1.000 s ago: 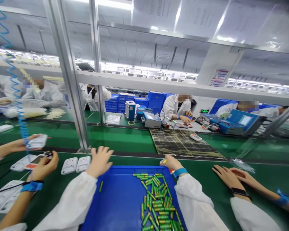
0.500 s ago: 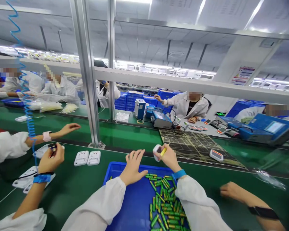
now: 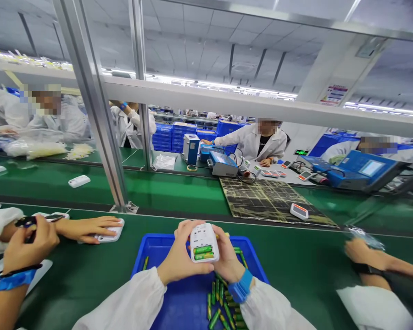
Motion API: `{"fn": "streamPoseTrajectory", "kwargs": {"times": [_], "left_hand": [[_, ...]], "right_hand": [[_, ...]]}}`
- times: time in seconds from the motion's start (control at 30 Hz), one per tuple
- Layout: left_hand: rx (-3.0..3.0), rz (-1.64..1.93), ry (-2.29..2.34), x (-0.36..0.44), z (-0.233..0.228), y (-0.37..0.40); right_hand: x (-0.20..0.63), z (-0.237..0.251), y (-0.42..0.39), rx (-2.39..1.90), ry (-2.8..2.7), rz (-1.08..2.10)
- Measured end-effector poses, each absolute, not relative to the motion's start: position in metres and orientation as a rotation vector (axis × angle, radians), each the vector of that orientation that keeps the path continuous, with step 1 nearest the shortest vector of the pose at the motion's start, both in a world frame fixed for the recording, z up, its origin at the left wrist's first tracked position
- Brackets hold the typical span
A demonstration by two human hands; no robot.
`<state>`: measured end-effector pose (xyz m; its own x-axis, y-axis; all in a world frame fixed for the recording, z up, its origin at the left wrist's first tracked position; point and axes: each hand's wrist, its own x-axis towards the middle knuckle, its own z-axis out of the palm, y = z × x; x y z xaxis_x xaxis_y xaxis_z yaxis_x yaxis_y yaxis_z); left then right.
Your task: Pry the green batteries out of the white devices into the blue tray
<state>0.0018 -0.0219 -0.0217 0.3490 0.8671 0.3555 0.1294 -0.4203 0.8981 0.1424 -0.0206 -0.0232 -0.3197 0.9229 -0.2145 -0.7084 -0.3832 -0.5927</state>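
A small white electronic device is held up over the blue tray, its back turned to me. Two green batteries lie side by side in the open slot at its lower end. My left hand is closed on the device's left side. From the right, my right hand grips it too, with part of its fingers hidden behind. A small yellowish tip shows beside the right fingers; I cannot make out what it belongs to. Loose green batteries lie below, mostly in the tray's right part.
At left, a co-worker's hand holds a dark object, and another hand rests on a white housing. On the right, a co-worker's hand is at a clear bag. A metal post stands beyond the bench.
My left hand, spread above the tray before, has closed on the device. The device has come lower and turned from screen to back. At left, a co-worker's hand has come down onto a white housing.
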Motion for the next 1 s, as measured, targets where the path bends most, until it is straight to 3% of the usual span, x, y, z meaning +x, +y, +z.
{"fn": "streamPoseTrajectory", "kwargs": {"times": [0.1, 0.27, 0.8, 0.9, 1.0], "left_hand": [[1.857, 1.114, 1.053, 0.001, -0.019, -0.021], [2.12, 0.964, 1.237, -0.002, -0.017, -0.017], [2.382, 0.73, 1.196, 0.001, -0.01, -0.02], [2.449, 0.691, 1.196, 0.001, -0.011, -0.02], [2.586, 0.658, 1.224, 0.004, -0.016, -0.023]], "right_hand": [[0.149, -0.024, -0.017, -0.87, -0.659, 1.711], [0.171, -0.016, -0.02, -1.16, -0.96, 0.879], [0.154, -0.011, -0.046, -1.093, -1.255, 1.187], [0.15, -0.012, -0.051, -1.122, -1.371, 1.087], [0.143, -0.012, -0.06, -1.184, -1.691, 0.759]]}}
